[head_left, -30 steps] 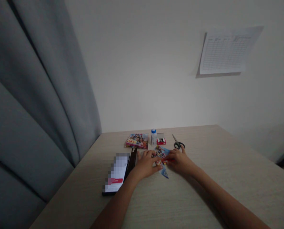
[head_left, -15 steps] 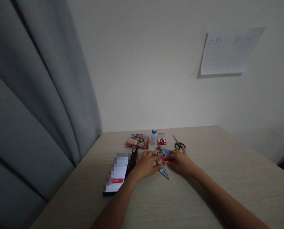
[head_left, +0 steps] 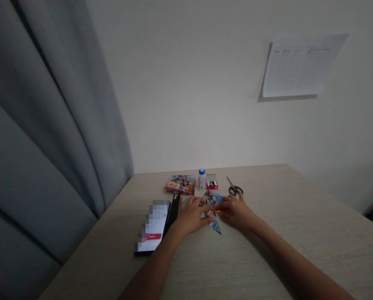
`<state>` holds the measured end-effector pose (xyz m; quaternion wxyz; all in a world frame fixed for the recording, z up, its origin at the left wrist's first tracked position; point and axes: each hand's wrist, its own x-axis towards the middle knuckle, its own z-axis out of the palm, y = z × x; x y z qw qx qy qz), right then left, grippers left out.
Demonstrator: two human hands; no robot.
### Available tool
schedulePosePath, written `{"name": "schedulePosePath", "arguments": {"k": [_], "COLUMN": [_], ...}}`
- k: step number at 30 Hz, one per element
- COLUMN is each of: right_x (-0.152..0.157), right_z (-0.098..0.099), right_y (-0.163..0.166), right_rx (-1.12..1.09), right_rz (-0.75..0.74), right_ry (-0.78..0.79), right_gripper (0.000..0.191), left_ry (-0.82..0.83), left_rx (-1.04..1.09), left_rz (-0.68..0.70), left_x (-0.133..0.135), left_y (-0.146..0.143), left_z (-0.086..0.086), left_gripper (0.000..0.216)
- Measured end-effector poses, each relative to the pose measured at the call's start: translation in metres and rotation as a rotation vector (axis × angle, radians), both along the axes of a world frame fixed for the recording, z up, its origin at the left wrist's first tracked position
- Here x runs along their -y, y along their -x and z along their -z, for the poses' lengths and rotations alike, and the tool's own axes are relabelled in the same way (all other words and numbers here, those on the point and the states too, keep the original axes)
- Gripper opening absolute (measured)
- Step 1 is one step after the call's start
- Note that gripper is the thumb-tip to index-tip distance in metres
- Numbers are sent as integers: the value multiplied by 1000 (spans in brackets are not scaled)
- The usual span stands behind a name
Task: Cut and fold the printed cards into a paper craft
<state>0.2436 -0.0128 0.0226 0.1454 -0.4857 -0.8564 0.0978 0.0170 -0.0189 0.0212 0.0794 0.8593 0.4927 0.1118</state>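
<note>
A printed, folded paper [head_left: 215,197] with blue, red and white colours lies on the table between my two hands, a pointed blue corner sticking out toward me. From its left side my left hand [head_left: 191,216] rests on it, fingers spread, index finger and thumb apart on the paper. On the right, my right hand [head_left: 236,211] pinches the paper's edge near a red part, its fingertips drawn together. Part of the paper is hidden under my fingers. Just beyond the right hand lie black-handled scissors [head_left: 233,190], close to a raised finger.
Left of my left hand lie a phone [head_left: 152,233] with a lit screen and a long dark object [head_left: 174,208]. Farther back are a stack of printed papers [head_left: 182,184], a blue-capped bottle [head_left: 202,181] and a small red-and-white box [head_left: 212,184]. A grey curtain [head_left: 58,125] hangs at left.
Both hands keep almost the same place on the paper. The whole view has shifted very slightly; nothing has visibly been picked up or let go.
</note>
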Motion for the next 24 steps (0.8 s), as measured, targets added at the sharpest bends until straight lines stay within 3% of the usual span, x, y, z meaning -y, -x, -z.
{"name": "schedulePosePath", "arguments": {"k": [17, 24], "right_x": [0, -3], "right_z": [-1, 5], "right_y": [0, -1], "right_rx": [-15, -33], "right_rz": [4, 2], "right_ry": [17, -10], "right_gripper": [23, 22], "left_ry": [38, 25], "left_rx": [74, 11], "left_rz": [-7, -15], "left_x": [-4, -4], "left_y": [2, 1], "left_z": [2, 6], "left_gripper": [54, 54]}}
